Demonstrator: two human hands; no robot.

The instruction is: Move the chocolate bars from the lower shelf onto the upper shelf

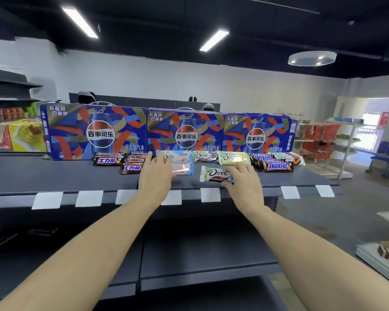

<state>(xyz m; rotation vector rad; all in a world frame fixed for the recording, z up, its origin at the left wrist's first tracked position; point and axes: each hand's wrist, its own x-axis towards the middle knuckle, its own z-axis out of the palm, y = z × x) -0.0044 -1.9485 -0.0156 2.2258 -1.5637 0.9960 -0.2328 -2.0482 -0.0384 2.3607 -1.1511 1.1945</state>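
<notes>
Step in hand: setting bars down on the upper shelf (pixel 54 176). Left hand (pixel 155 176) rests flat-fingered beside the pink-and-blue Dove bar (pixel 182 168); right hand (pixel 243 178) seemingly pinches the white Dove bar (pixel 213 173). Next: loosen that grip, return to the lower shelf (pixel 202 254).

Three drink cartons (pixel 184 133) are lined along the back of the upper shelf (pixel 54 176), with chocolate bars (pixel 213 156) rowed before them. One bar (pixel 215 174) is set nearer the front edge, and the lower shelf (pixel 202 250) lies beneath.

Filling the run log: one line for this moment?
left hand: on pale blue Dove bar | right hand: grips white-brown Dove bar | dark upper shelf
</notes>
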